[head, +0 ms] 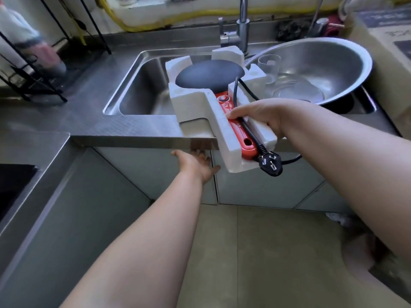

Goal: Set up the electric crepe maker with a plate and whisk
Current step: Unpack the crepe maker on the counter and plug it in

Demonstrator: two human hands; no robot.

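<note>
Steel counter point(124, 127) and sink point(142, 90) beyond my hands, my right hand point(262, 118) gripping the foam tray point(191, 103) holding the crepe maker point(206, 76), my left hand point(195, 165) open under the counter edge, its fingertips hidden, left-hand rack point(33, 63) blurred

Counted one crepe maker point(206, 77) in one foam tray point(189, 103), one plug point(270, 166), one steel bowl point(333, 63), one glass point(268, 67), two hands: left point(195, 164), right point(260, 116).

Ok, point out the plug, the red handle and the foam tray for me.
plug point(270, 166): head view, its black body.
red handle point(239, 138): head view, mid-length.
foam tray point(191, 105): head view, its front left wall.
</note>
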